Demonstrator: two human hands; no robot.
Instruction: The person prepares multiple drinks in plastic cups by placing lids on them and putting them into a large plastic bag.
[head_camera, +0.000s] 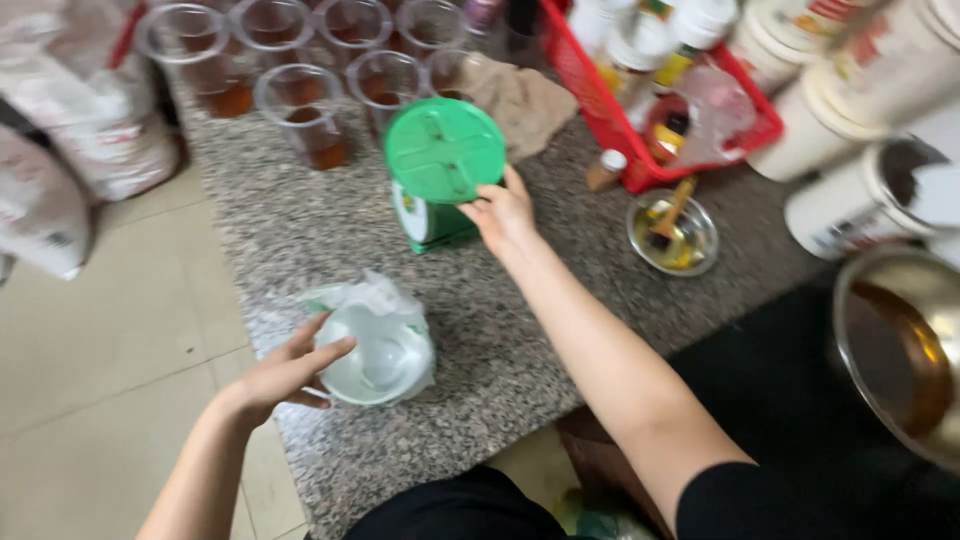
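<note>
Cupping the bag-lined bowl (375, 350) at lower centre with spread left hand (285, 370) fingers, while right hand (503, 212) fingertips pinch the green scale (443, 165) pan's rim, risks tipping it toward the cups (300, 105).

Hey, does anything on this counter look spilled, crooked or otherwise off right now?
Nothing looks spilled. The green scale sits tilted, its round platform tipped as the right hand grips its edge. The left hand steadies a white bowl lined with a crumpled plastic bag. The picture is blurred.
</note>
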